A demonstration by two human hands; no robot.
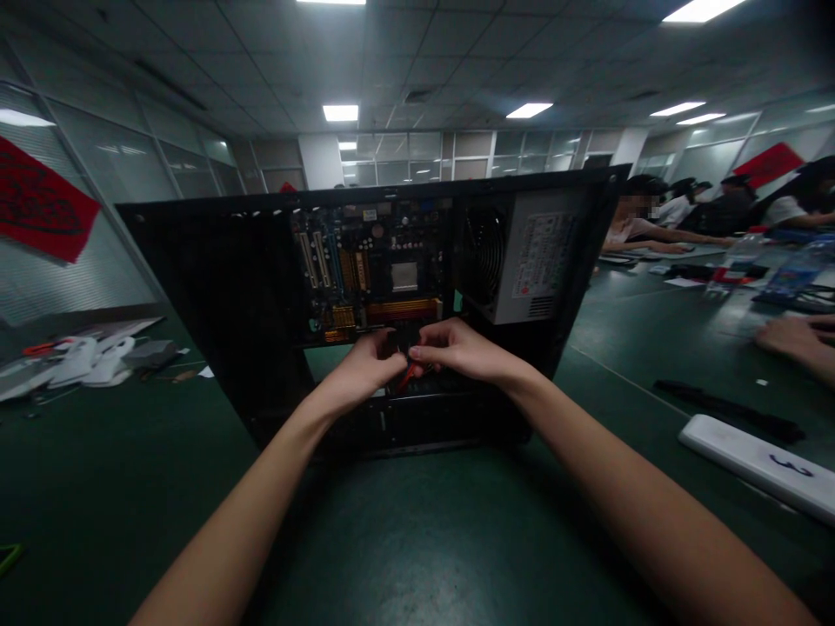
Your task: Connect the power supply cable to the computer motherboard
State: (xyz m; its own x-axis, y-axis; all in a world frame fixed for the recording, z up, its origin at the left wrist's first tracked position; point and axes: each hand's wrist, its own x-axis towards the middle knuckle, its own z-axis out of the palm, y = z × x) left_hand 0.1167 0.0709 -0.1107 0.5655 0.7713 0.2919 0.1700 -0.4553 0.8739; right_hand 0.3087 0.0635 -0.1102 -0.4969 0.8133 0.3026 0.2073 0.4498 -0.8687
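A black computer case (384, 198) stands on the table in front of me, its open side facing me. Both my hands reach into its lower middle, below the motherboard (382, 235). My right hand (460, 348) is closed in a pinch, with a thin red cable (407, 376) at its fingertips. Close beside it, my left hand (369, 367) has thumb and fingers drawn together; what they grip is hidden. At the case's upper right sits the grey power supply (538, 256) with its fan. A square metal processor cover (404, 276) shows on the board.
A white power strip (763, 461) and a black strap-like item (727, 409) lie to the right. Bottles (740, 261) stand farther back, near several seated people. Another person's hand (799, 341) rests at the right edge. White parts (88, 361) are piled on the left.
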